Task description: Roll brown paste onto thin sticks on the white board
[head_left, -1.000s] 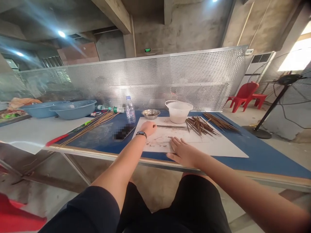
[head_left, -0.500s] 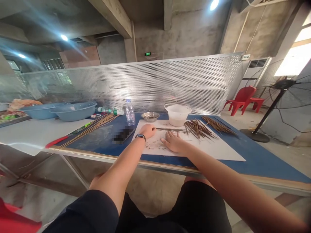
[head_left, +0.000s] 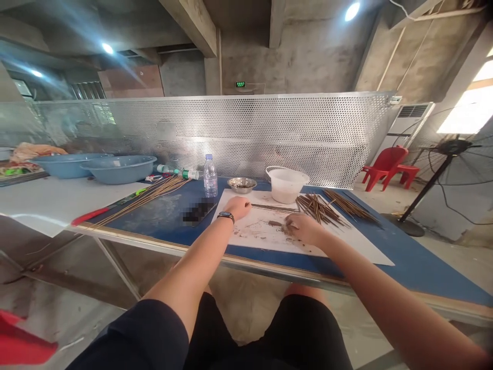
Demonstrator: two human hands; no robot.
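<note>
My left hand (head_left: 239, 206), with a dark band at the wrist, is closed around the near ends of several thin sticks (head_left: 273, 208). These sticks run to the right, low over the white board (head_left: 358, 239). My right hand (head_left: 305, 229) rests on the board with its fingers curled down on brown clay-like paste. A small lump of that brown paste (head_left: 275, 223) shows just left of the fingertips. Dark crumbs and smears surround it. Right of the sticks lies a loose pile of brown-coated sticks (head_left: 319, 209).
Behind the board stand a white bucket (head_left: 288, 186) and a metal bowl (head_left: 242, 185). A water bottle (head_left: 210, 177) and a blurred-out dark object (head_left: 198, 211) are to the left. Farther left are long thin sticks (head_left: 154, 194) and blue basins (head_left: 121, 169). More brown sticks (head_left: 352, 206) lie at right.
My right hand has shifted right and gone from lying flat on the board to curled fingers, uncovering the brown lump. My left hand keeps its hold on the sticks. The view has moved slightly.
</note>
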